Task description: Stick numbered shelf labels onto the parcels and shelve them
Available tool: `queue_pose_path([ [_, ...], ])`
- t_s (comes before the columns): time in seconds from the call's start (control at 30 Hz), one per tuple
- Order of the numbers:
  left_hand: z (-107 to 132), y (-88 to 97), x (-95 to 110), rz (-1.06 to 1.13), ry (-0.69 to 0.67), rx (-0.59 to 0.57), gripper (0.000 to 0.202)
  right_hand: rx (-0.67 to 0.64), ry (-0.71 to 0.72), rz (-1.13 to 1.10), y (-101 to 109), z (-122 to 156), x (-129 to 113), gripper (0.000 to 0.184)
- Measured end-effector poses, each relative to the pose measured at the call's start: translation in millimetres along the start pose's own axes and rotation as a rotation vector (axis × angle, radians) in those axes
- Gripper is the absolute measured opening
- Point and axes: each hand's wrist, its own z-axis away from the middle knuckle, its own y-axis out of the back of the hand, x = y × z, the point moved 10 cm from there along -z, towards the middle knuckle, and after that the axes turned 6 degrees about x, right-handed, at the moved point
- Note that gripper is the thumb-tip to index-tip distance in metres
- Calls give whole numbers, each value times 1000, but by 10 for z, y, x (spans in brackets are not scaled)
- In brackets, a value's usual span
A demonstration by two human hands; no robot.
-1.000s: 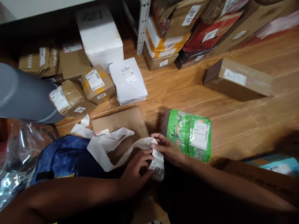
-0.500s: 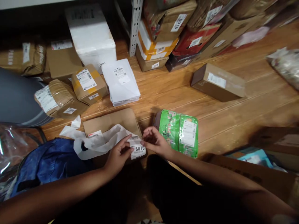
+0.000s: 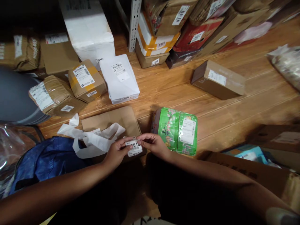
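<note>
Between my two hands is a strip of printed number labels (image 3: 134,147), with 6010 readable and part of another label below it. My left hand (image 3: 115,153) pinches the strip's left edge, thumb over the front. At the upper right corner, the thumb and fingers of my right hand (image 3: 155,144) are closed on the same strip. A long curl of white backing paper (image 3: 81,150) trails left over a flat cardboard box (image 3: 112,116) beneath my hands. Just right of my right hand lies a green wrapped parcel (image 3: 169,129) with a white shipping label.
Cardboard boxes (image 3: 87,82) and a white packet (image 3: 120,79) stand ahead on the wooden floor. More parcels are stacked beside a metal shelf post (image 3: 134,26). A lone brown box (image 3: 217,79) lies to the right. A blue bag (image 3: 47,165) is at the left, an open carton (image 3: 248,175) at the right.
My right hand has closed from loosely apart fingers onto the strip's upper corner. The 6009 label, visible above 6010 before, no longer shows. The view has shifted slightly.
</note>
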Motion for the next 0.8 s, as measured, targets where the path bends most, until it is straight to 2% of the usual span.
queue_pose_path([
  [0.13,183,13,54,-104,-87,25,38,-50,92,197,-54,105,-44,24],
  [0.23,392,-25,-156,-94,-31,-44,34,-139,181,315,-196,245,-41,15],
  [0.4,691,57,-730,-25,176,-53,33,-316,67,355,-452,423,288,17],
  [0.47,779,91,-894,-47,248,-44,35,-377,26,398,-528,467,415,18],
  [0.57,848,132,-1020,-80,322,-22,36,-419,-10,435,-585,501,542,17],
  [0.7,874,193,-1083,-209,353,9,39,-431,-26,450,-643,546,626,17],
  [0.8,943,154,-1166,-359,388,-98,37,-451,-21,447,-686,550,612,14],
])
